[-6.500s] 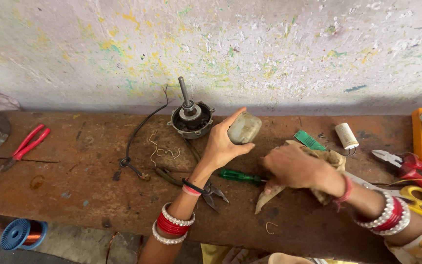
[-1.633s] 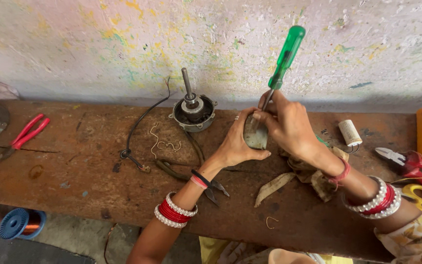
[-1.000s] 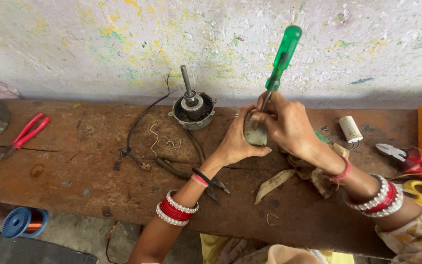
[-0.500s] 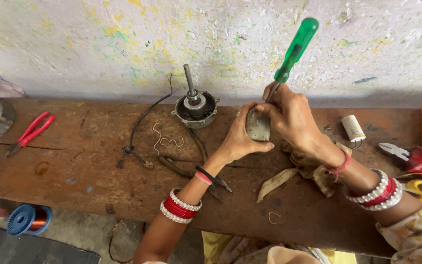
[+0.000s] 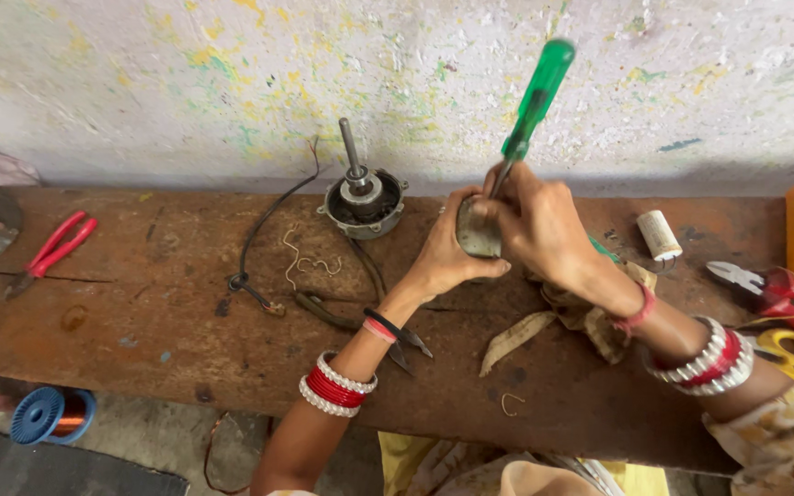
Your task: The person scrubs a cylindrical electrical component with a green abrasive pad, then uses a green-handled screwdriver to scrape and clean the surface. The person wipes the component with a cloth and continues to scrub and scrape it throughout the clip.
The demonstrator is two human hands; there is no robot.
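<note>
From the head camera, the left hand (image 5: 448,262) is wrapped around a small round metal part (image 5: 477,230), held above the middle of the wooden bench (image 5: 167,303). The right hand (image 5: 539,225) is closed around the shaft of a green-handled screwdriver (image 5: 533,101), whose tip goes down to the part and whose handle tilts up toward the wall. Near the bench's back edge stands a small motor (image 5: 362,197) with its shaft upright and a black wire (image 5: 264,248) trailing from it. Red pliers (image 5: 52,253) lie toward the left end. A white cylinder (image 5: 660,234) and red cutters (image 5: 769,289) lie toward the right end.
</note>
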